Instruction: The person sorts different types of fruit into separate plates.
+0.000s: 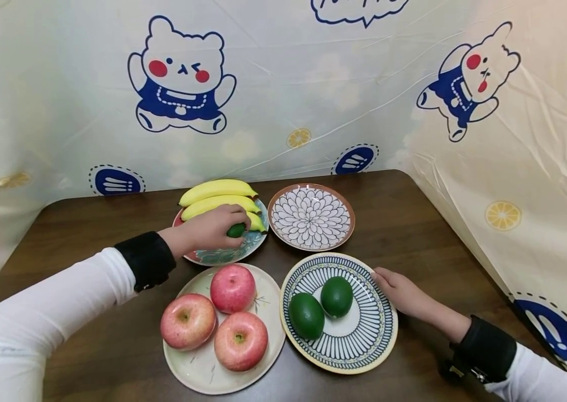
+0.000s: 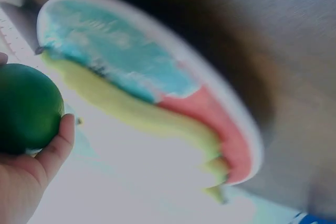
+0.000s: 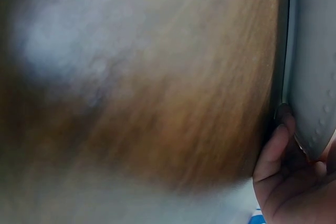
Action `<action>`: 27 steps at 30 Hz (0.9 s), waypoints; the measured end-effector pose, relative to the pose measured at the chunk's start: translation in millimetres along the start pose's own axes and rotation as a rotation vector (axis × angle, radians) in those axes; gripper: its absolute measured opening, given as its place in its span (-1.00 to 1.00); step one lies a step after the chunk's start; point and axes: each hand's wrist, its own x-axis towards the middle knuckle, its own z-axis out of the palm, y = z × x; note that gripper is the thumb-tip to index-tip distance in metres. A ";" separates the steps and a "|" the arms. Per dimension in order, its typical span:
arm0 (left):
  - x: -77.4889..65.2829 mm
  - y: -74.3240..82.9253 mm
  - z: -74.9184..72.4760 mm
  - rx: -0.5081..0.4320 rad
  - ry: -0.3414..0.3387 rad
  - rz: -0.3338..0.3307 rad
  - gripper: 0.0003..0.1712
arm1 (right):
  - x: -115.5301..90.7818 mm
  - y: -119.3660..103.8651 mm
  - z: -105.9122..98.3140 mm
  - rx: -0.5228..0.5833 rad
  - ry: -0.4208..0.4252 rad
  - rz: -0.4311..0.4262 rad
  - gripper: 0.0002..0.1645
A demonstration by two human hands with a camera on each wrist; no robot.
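My left hand (image 1: 219,227) grips a dark green, smooth oval fruit, like an avocado (image 1: 236,230), above the plate of bananas (image 1: 220,207). In the left wrist view the thumb and fingers curl round this avocado (image 2: 29,108). At the right, my right hand (image 1: 404,291) holds the rim of a blue-and-white patterned plate (image 1: 373,340). Two more avocados (image 1: 306,316) lie on that plate, side by side. The right wrist view shows the fingers (image 3: 273,153) at the plate's edge (image 3: 310,77), with part of the hand cut off by the frame.
A cream plate (image 1: 187,371) with three red apples (image 1: 241,341) stands at the front, left of the patterned plate. Behind, a brown-rimmed plate with a petal pattern (image 1: 311,218) sits beside the banana plate (image 1: 213,257). All stand on a dark wooden table (image 1: 112,346), before a printed cloth (image 1: 283,84).
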 end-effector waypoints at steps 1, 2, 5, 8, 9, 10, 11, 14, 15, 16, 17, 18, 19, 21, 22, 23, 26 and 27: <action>3.0 3.4 -2.7 0.012 0.017 0.018 -0.68 | 0.1 0.0 -0.2 0.000 -0.002 0.000 -0.62; 6.5 7.6 -5.5 0.023 0.033 0.034 -0.67 | 0.1 -0.2 -0.4 -0.002 -0.001 -0.002 -0.62; 19.4 26.3 -13.5 0.060 0.080 0.118 -0.65 | 0.3 -0.2 -0.7 -0.007 0.003 -0.003 -0.63; 32.4 52.7 -17.6 0.081 0.084 0.225 -0.64 | 0.5 0.0 -0.5 -0.007 0.004 -0.004 -0.63; 36.1 62.2 -17.4 0.084 0.070 0.262 -0.64 | 0.6 0.2 -0.2 -0.002 0.001 -0.004 -0.64; 39.5 71.6 -16.1 0.088 0.051 0.297 -0.64 | 0.7 0.4 0.1 0.000 -0.002 -0.005 -0.64; 42.9 80.6 -14.0 0.089 0.022 0.327 -0.64 | 0.7 0.6 0.3 0.002 -0.002 -0.005 -0.63; 53.1 104.7 -3.5 0.100 -0.073 0.402 -0.62 | 0.8 1.3 0.6 0.010 -0.005 -0.006 -0.63; 56.4 111.8 1.2 0.110 -0.099 0.423 -0.61 | 0.8 1.6 0.7 0.011 -0.003 -0.008 -0.63; 59.5 118.4 5.6 0.116 -0.126 0.441 -0.59 | 0.8 2.0 0.8 0.014 -0.003 -0.009 -0.63; 62.8 124.8 10.1 0.124 -0.150 0.459 -0.57 | 0.8 2.5 0.9 0.018 -0.005 -0.010 -0.64; 65.7 131.0 14.3 0.142 -0.165 0.480 -0.55 | 0.9 2.9 1.0 0.023 -0.007 -0.013 -0.64; 68.3 137.1 18.1 0.153 -0.180 0.498 -0.53 | 1.0 3.3 1.0 0.027 -0.008 -0.015 -0.64; 72.9 148.6 24.1 0.166 -0.207 0.528 -0.50 | 1.3 3.9 1.0 0.029 -0.008 -0.022 -0.64; 74.6 154.2 26.2 0.170 -0.223 0.538 -0.48 | 1.4 4.2 0.7 0.023 -0.007 -0.028 -0.64; 76.4 159.4 28.7 0.177 -0.235 0.550 -0.47 | 1.2 4.3 0.6 0.013 -0.002 -0.035 -0.63; 79.9 172.3 32.9 0.167 -0.276 0.585 -0.46 | 0.5 4.7 -0.6 -0.013 0.003 -0.042 -0.62; 80.7 175.7 34.1 0.159 -0.290 0.601 -0.45 | 0.1 4.9 -0.8 -0.021 0.007 -0.045 -0.61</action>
